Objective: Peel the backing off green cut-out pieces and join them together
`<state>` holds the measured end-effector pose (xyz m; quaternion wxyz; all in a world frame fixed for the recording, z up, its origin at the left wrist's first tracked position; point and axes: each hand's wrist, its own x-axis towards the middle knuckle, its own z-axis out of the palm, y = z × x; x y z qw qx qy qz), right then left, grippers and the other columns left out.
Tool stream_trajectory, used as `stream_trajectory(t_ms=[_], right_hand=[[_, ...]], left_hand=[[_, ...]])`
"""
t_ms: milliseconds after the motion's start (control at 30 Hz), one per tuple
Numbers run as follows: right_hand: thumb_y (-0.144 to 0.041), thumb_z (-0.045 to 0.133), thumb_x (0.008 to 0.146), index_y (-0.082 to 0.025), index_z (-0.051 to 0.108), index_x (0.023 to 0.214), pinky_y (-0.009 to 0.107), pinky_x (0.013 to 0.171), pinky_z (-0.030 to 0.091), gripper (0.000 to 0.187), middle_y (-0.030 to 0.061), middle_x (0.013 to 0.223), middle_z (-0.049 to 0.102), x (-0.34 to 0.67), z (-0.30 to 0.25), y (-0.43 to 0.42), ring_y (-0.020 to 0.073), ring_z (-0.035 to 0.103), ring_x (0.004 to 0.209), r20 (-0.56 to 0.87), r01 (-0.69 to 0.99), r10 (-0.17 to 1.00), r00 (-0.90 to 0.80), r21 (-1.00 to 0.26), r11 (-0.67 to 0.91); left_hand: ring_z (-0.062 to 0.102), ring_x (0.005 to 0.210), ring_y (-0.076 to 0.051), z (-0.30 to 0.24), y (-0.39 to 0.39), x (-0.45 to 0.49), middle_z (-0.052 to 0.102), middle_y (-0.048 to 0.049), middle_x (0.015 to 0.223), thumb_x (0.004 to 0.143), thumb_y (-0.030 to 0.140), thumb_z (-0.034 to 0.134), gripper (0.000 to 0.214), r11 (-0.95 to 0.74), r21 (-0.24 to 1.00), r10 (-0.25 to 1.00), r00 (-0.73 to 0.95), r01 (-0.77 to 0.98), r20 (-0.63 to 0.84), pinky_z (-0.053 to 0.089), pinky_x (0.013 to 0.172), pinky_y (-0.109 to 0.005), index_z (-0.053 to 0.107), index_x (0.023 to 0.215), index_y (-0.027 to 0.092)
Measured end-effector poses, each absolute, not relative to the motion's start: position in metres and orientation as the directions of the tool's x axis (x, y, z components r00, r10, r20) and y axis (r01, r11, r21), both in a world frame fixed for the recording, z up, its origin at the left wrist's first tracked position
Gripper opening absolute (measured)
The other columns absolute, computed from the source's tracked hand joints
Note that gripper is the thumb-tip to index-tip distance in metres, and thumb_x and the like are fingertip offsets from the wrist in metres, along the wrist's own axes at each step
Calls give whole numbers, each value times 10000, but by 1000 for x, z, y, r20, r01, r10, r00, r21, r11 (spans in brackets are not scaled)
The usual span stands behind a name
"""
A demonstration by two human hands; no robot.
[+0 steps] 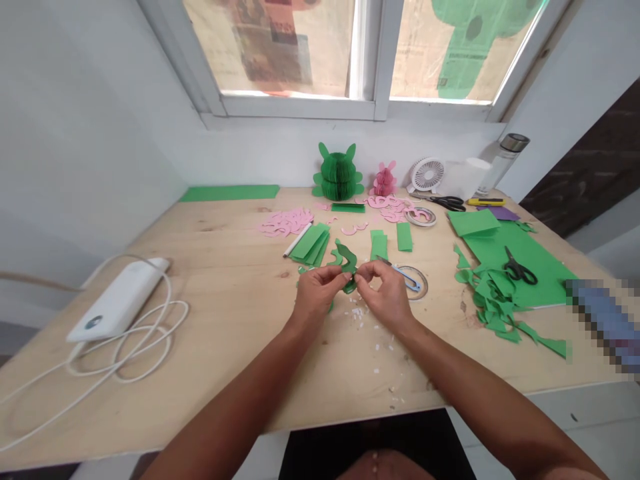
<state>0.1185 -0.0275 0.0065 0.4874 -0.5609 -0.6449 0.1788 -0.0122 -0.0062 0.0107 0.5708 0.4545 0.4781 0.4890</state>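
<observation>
A curved green paper cutout is pinched between my two hands above the middle of the table. My left hand grips its left side with thumb and forefinger. From the right, my right hand pinches the same piece near its lower end. Small green paper bits lie partly hidden by my left hand. Just past my right hand are a blue cutter and a roll of tape. Folded green paper slips and a white pen rest beyond my left hand.
Green and pink paper animals stand by the wall with a small fan. Scissors lie on green sheets at right, beside green scraps. A white power strip with looped cable occupies the left.
</observation>
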Motion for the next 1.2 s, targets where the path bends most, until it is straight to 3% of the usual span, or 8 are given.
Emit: stream_trajectory(t_ms=[233, 667, 1200], right_hand=[[-196, 532, 756, -199, 550, 680, 317, 737, 375, 78, 0, 658, 628, 117, 6, -29, 158, 578, 650, 503, 675, 861, 78, -662, 326], [-165, 515, 739, -198, 523, 662, 310, 732, 378, 84, -8, 630, 603, 118, 2, -27, 149, 560, 617, 524, 692, 849, 69, -638, 338], [-184, 517, 716, -197, 522, 647, 279, 638, 408, 71, -10, 620, 586, 120, 5, -26, 144, 546, 593, 413, 599, 897, 158, -762, 245]], left_hand=[[453, 493, -88, 10, -7, -12, 576, 1, 543, 555, 314, 730, 205, 75, 992, 996, 53, -100, -69, 340, 458, -210, 664, 608, 127], [529, 534, -131, 4, -6, -12, 583, -3, 518, 564, 322, 719, 192, 30, 997, 996, 92, -74, -23, 394, 510, -236, 679, 598, 138], [459, 496, -85, 14, -8, -11, 567, 16, 502, 549, 275, 733, 164, 146, 973, 986, 108, -177, -129, 353, 510, -214, 648, 549, 135]])
